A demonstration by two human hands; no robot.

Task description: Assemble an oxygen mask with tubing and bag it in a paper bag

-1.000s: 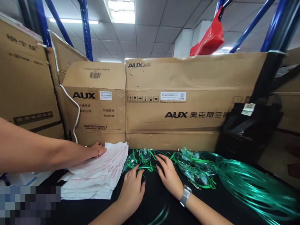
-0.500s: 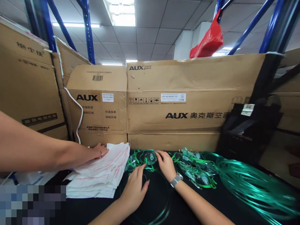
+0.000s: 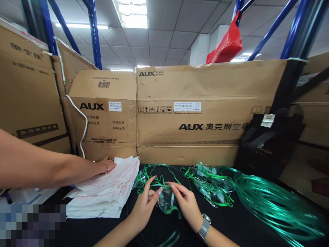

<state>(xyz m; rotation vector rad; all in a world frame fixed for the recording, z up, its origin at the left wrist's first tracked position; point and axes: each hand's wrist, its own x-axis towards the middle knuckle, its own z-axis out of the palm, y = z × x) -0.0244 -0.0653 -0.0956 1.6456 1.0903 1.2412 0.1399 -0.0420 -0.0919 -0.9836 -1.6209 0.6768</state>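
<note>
Got 1 mask (image 3: 166, 203) between the left hand (image 3: 145, 205) and right hand (image 3: 187, 203) over the table (image 3: 214, 219), a stack of sheets (image 3: 104, 192) off to the left under another person's hand (image 3: 110, 165), more masks (image 3: 220, 195) just to the right, tubing (image 3: 272, 204) further right past those, and cardboard (image 3: 195, 140) standing behind the whole lot.

Illumination was bright and came from overhead: a ceiling light panel (image 3: 131, 14) burned out to white, and a tube light (image 3: 81, 26) glowed at upper left. The cardboard panels (image 3: 210, 82) were evenly lit; the black tabletop (image 3: 84, 231) rendered dark, with little detail. Glints appeared on the clear mask (image 3: 165, 200) and streaked along the green tubing (image 3: 272, 202), which smeared toward the right edge. Lettering was legible on the cardboard panels but blurred on the left carton (image 3: 31, 96). Wide-angle distortion tilted the blue post (image 3: 296, 31) at right. Coarse pixelation masked the lower-left corner.
</note>
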